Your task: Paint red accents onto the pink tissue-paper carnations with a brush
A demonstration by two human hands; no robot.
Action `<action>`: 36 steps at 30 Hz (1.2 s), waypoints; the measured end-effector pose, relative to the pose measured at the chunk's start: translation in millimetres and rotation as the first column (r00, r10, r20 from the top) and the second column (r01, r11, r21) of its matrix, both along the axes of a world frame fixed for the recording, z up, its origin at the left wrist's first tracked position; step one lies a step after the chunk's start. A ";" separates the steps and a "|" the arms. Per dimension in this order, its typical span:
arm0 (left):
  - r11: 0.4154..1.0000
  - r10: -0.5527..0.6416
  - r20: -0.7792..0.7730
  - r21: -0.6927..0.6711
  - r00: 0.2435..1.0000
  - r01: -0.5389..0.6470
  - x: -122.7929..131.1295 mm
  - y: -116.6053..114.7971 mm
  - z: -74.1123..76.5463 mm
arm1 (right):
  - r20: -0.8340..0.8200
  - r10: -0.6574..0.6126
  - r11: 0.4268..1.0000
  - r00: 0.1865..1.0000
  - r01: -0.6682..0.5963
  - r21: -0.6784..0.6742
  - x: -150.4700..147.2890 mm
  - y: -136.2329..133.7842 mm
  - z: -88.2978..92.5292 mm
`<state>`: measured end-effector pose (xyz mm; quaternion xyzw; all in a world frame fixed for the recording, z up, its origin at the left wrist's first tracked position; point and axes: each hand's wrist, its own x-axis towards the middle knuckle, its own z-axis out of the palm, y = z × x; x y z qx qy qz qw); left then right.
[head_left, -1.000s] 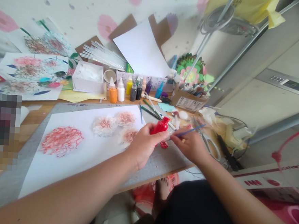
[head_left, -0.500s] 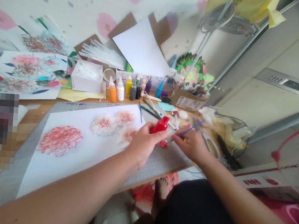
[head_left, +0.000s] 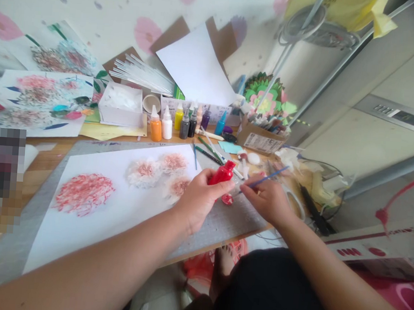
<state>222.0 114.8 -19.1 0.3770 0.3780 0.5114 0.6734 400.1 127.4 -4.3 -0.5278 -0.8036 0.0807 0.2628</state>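
Note:
My left hand (head_left: 198, 199) is wrapped round a red paint bottle (head_left: 221, 173), held tilted just above the grey mat. A small red cap or paint blob (head_left: 227, 199) lies on the mat right under it. My right hand (head_left: 266, 199) pinches a thin blue-handled brush (head_left: 267, 178), its tip pointing toward the red blob. To the left lies a white sheet (head_left: 117, 215) with a red scribbled flower (head_left: 84, 199) and three pale pink tissue flowers (head_left: 163, 173).
A row of coloured paint bottles (head_left: 184, 122) stands behind the sheet, with a white box (head_left: 120, 106) beside it. Loose brushes (head_left: 210, 151), scissors (head_left: 292, 198) and a cardboard box of tools (head_left: 261, 137) crowd the right. Painted sheets (head_left: 37, 98) lie at left. The table edge is near my lap.
My right hand has shifted slightly, the brush tip moving closer to the red blob. My left hand and the bottle stay almost still.

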 end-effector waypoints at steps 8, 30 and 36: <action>1.000 -0.001 0.021 0.003 1.000 0.001 0.5 -1.2 -0.4 | -0.032 -0.010 0.999 0.999 0.009 -0.037 0.3 1.0 3.0; 1.000 0.003 0.043 -0.031 0.999 -0.002 -0.7 -1.6 7.1 | -0.008 0.023 1.000 1.000 -0.023 0.001 -1.9 -0.1 2.7; 1.000 0.000 0.046 -0.026 0.999 0.001 -0.2 -1.6 7.2 | 0.033 0.024 1.000 0.999 -0.024 0.009 -1.3 -1.0 1.1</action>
